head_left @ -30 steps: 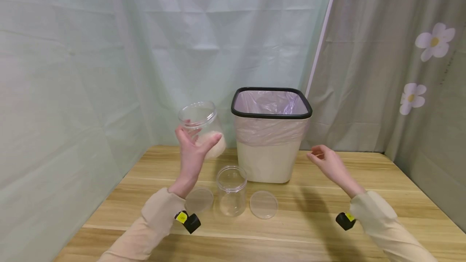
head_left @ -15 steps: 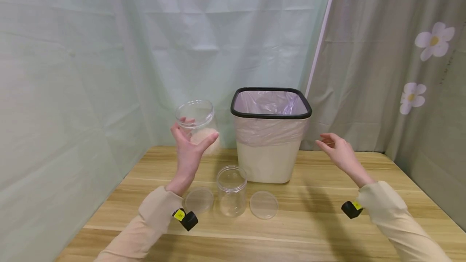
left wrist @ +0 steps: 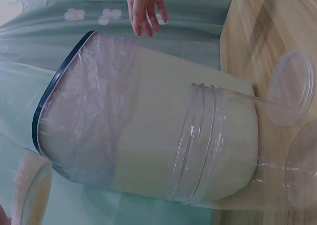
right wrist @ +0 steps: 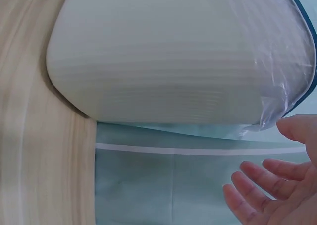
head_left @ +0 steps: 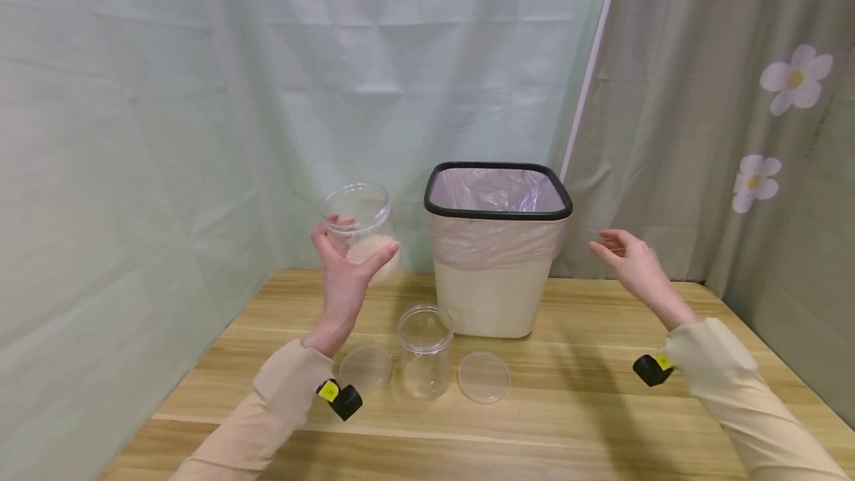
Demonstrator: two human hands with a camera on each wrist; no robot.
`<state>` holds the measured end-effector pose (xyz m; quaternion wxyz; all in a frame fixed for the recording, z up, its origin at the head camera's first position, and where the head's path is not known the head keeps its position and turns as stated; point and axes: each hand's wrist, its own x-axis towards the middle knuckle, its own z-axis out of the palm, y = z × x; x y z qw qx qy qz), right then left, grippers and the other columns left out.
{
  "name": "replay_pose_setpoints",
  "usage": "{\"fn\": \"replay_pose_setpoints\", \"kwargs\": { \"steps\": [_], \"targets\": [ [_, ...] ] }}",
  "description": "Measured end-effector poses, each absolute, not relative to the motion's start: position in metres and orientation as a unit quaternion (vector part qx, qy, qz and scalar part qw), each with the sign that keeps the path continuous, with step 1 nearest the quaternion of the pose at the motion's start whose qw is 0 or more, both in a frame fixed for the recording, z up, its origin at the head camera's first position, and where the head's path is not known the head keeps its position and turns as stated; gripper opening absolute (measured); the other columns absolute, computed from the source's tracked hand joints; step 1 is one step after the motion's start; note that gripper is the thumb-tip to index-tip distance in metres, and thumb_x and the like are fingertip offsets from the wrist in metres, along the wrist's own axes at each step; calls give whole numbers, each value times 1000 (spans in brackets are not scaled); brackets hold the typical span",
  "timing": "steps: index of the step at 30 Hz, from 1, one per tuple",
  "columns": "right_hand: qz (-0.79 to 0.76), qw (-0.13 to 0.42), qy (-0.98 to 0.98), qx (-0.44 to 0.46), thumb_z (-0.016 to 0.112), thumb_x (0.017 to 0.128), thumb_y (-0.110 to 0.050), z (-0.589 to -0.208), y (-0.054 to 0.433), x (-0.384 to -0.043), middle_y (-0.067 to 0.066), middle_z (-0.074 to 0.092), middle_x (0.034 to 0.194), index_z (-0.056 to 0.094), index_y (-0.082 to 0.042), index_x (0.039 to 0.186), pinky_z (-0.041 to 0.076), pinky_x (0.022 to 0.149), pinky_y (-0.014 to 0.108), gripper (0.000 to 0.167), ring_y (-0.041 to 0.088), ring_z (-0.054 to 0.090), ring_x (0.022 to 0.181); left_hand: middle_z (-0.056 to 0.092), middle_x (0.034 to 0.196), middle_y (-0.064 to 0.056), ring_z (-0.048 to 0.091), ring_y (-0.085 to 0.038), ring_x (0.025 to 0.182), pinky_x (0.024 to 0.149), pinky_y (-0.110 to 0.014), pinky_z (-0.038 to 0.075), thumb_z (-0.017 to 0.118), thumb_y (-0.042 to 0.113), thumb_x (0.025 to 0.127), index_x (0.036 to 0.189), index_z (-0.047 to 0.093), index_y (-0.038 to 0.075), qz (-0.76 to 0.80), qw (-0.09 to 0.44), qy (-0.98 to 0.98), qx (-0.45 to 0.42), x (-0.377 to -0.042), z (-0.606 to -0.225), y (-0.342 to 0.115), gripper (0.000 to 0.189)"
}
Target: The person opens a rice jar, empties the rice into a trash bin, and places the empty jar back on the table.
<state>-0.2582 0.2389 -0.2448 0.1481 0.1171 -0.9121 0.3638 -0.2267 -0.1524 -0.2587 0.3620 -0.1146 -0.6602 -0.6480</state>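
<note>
My left hand (head_left: 344, 280) grips a clear plastic jar (head_left: 375, 223) above the table's left side, thumb on the near side and fingers around the far side. The jar is uncovered, slightly tilted, with a pale, grainy-looking mass (head_left: 370, 248) at its bottom; what it is cannot be told. In the left wrist view only the jar's lower end (left wrist: 35, 185) shows. To the right of the bin, my right hand (head_left: 634, 266) hovers with relaxed fingers and holds nothing. A second clear jar (head_left: 425, 373) stands upright and uncovered on the table between two clear round lids (head_left: 365, 368).
A cream trash bin (head_left: 490, 299) with a black rim and a translucent liner stands behind the second jar, between my hands. Pale curtains hang behind the wooden table (head_left: 568, 421) and along its sides.
My right hand has moved right and up, away from the bin. The left hand has shifted a little left with its jar, which leans less than before. Bin, second jar and lids have not moved.
</note>
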Motion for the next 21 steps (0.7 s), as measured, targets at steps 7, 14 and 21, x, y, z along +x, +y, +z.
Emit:
{"fn": "replay_pose_setpoints", "kwargs": {
  "steps": [7,14,21],
  "targets": [
    [362,152,-912,114,44,93,-41,-233,239,-260,30,47,117,38,9,129,36,85,53,61,42,43,108,38,126,-5,34,-19,120,96,-40,24,82,21,66,129,23,15,-639,365,-668,-112,-228,-254,-153,87],
    [360,165,-911,117,44,93,-40,-221,235,-265,28,48,117,39,9,128,36,85,53,60,41,43,108,37,127,-3,33,-18,120,96,-41,25,82,24,66,130,22,16,-628,362,-680,-107,-231,-248,-153,88],
    [361,179,-907,122,45,94,-39,-213,230,-269,29,48,117,41,9,126,36,85,52,58,40,45,108,37,127,-2,32,-18,121,96,-42,24,81,25,67,132,21,15,-621,364,-686,-105,-236,-245,-153,89]
  ]
}}
